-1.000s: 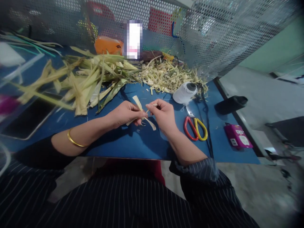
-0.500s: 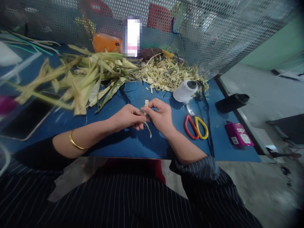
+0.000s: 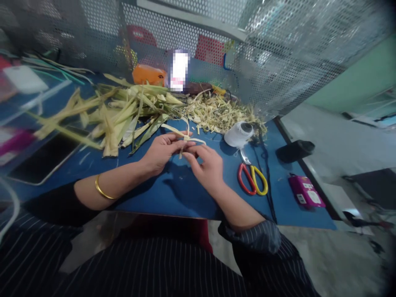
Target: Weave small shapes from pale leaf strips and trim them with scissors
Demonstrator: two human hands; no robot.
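Pale corn husk strips [image 3: 187, 138] cross at a small folded knot, with loose ends sticking out left, up and right and a short stub below. My left hand [image 3: 162, 152] pinches this knot from the left between thumb and fingers. From the right, my right hand [image 3: 204, 163] has its fingertips curled at the lower edge of the same strips; its exact hold is partly hidden. To the right lie scissors [image 3: 252, 179] with one red and one yellow handle. Behind them a white thread spool [image 3: 238, 134] rests on its side.
Long corn husks [image 3: 114, 123] are piled at the left back beside a heap of shredded husk [image 3: 219, 109]. A dark phone [image 3: 46, 156] lies left, a purple packet [image 3: 306, 190] and black cylinder [image 3: 293, 150] right. A perforated metal screen [image 3: 278, 62] borders the blue table's [image 3: 192, 202] back.
The husk strips have turned in my fingers, so several ends now fan out above the knot. My right hand has shifted down and loosened its upper pinch. The view has tilted up slightly.
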